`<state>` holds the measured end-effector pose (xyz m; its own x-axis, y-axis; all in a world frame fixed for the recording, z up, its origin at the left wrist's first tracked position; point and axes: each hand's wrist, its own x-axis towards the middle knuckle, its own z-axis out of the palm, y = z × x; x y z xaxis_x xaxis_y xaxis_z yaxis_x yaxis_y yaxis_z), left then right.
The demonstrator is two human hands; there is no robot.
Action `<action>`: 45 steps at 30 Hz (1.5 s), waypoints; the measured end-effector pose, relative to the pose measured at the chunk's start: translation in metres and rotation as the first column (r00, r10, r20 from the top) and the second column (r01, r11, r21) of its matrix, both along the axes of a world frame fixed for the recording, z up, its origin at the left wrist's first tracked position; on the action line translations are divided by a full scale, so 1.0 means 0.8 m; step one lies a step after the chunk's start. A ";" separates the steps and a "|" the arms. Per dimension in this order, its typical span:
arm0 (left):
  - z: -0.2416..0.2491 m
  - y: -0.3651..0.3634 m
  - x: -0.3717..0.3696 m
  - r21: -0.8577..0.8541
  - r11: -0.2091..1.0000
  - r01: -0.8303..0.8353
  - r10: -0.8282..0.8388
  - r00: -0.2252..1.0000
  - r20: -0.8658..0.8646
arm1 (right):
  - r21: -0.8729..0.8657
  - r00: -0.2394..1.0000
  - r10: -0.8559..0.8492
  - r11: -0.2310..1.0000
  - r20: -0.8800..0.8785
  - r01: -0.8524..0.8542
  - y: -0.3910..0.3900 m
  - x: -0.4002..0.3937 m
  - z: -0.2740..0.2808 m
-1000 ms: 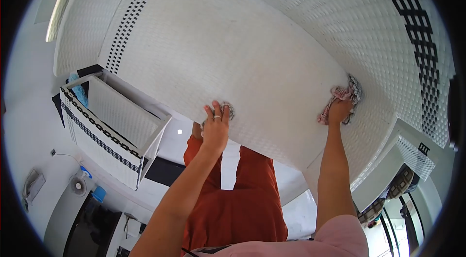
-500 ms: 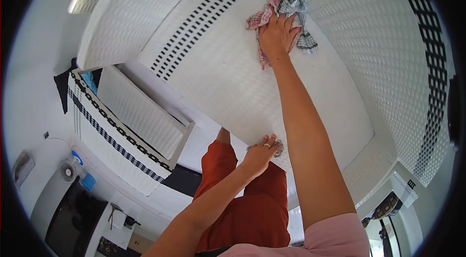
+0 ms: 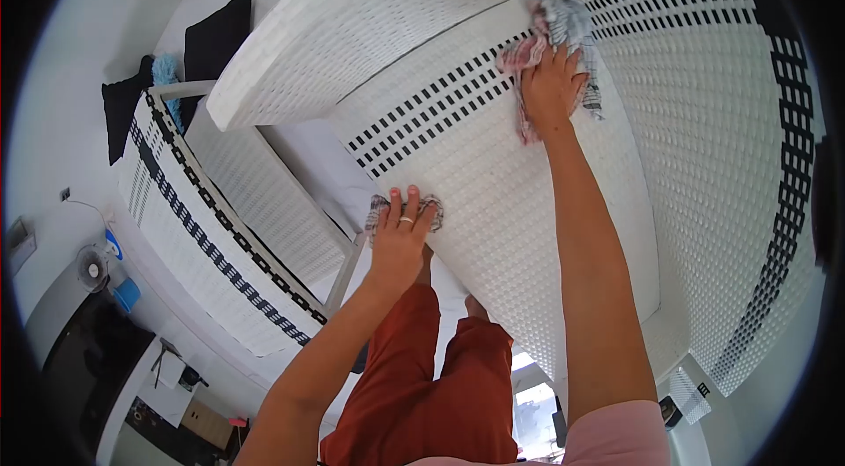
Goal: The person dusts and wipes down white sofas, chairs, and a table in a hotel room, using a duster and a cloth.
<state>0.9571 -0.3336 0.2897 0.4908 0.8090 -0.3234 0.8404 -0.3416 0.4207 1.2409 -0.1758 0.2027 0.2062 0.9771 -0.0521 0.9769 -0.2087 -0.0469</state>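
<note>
White woven-textured panel [image 3: 493, 202] with rows of black squares fills the frame. Near the bottom, orange trousers [image 3: 422, 396]. At centre, the left hand [image 3: 400, 242] presses flat, fingers spread, on a small checked cloth [image 3: 380, 206]. Higher, upper right, the right hand [image 3: 550, 88] presses a crumpled checked rag [image 3: 568, 17]. Far left, a fan [image 3: 88, 268].

Two checked cloths [image 3: 556, 26] [image 3: 380, 206] — two white woven furniture pieces [image 3: 493, 158] [image 3: 220, 228].
</note>
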 end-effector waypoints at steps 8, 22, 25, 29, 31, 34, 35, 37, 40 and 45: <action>-0.002 -0.010 -0.001 0.075 0.996 0.052 -0.052 0.999 0.003 | -0.070 0.735 0.528 0.791 -0.425 -0.608 -0.047 -0.217 0.074; -0.003 -0.008 0.002 0.028 0.997 0.068 -0.068 0.998 -0.019 | 0.119 0.988 -0.151 0.981 -0.043 0.155 0.078 0.028 -0.016; -0.002 -0.002 0.010 0.035 0.997 0.070 -0.069 0.998 -0.008 | -0.019 0.998 -0.007 1.000 -0.060 0.006 0.010 -0.010 0.005; 0.001 0.001 0.009 0.031 0.996 0.089 -0.088 0.995 -0.041 | -0.127 0.973 0.192 0.970 -0.124 -0.207 -0.061 -0.002 0.024; -0.002 0.000 0.007 0.045 0.991 0.130 -0.126 0.990 -0.067 | -0.154 0.953 0.243 0.950 -0.181 -0.271 -0.060 0.032 0.024; -0.006 -0.001 0.007 0.057 0.988 0.142 -0.137 0.987 -0.081 | 0.174 0.991 -0.034 0.983 -0.126 0.056 -0.003 0.065 -0.020; -0.005 -0.001 0.007 0.063 0.988 0.143 -0.138 0.987 -0.087 | 0.186 0.986 -0.149 0.969 -0.075 0.161 0.014 0.047 -0.021; 0.001 0.007 0.007 -0.007 0.990 0.138 -0.138 0.986 -0.093 | 0.116 0.974 -0.225 0.967 -0.034 0.227 0.006 0.010 -0.012; 0.026 0.048 -0.002 -0.205 0.978 -0.027 0.050 0.993 0.106 | -0.060 0.955 -0.219 0.976 -0.201 0.212 -0.106 -0.028 0.017; 0.013 0.108 -0.009 0.144 0.976 -0.163 0.131 0.968 0.214 | -0.173 0.661 -0.747 0.643 0.075 0.746 -0.391 0.007 0.010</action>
<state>0.9501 -0.2474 0.2998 0.4043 0.9101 -0.0911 0.7894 -0.2969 0.5373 1.2461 -0.4887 0.2105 0.8611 0.4653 -0.2051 0.4861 -0.8716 0.0634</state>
